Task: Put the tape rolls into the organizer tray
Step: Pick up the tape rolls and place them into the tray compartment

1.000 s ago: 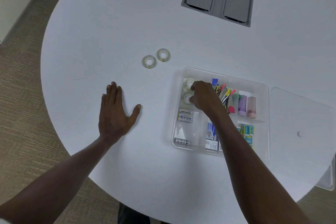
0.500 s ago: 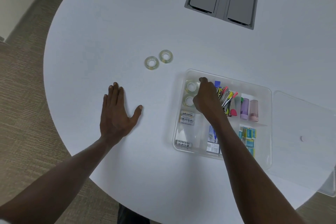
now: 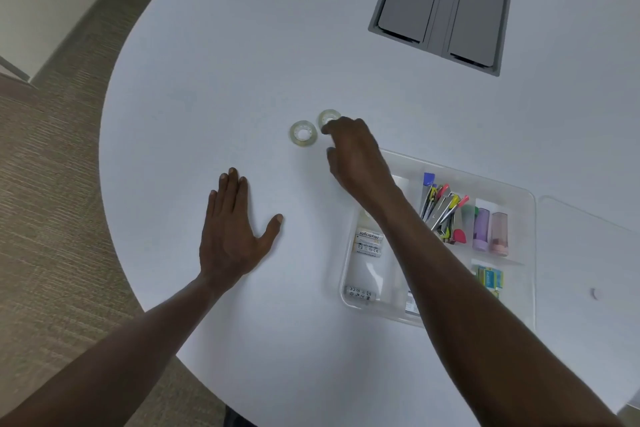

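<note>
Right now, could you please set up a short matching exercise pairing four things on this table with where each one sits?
Things:
1. left hand
2. right hand
3. nearer tape roll
4. batteries

Places:
A. inside the organizer tray
B. flat on the table, palm down
C. lying free on the table, untouched
D. reaching the farther tape roll

Pairs: 1-B, 2-D, 3-C, 4-A
</note>
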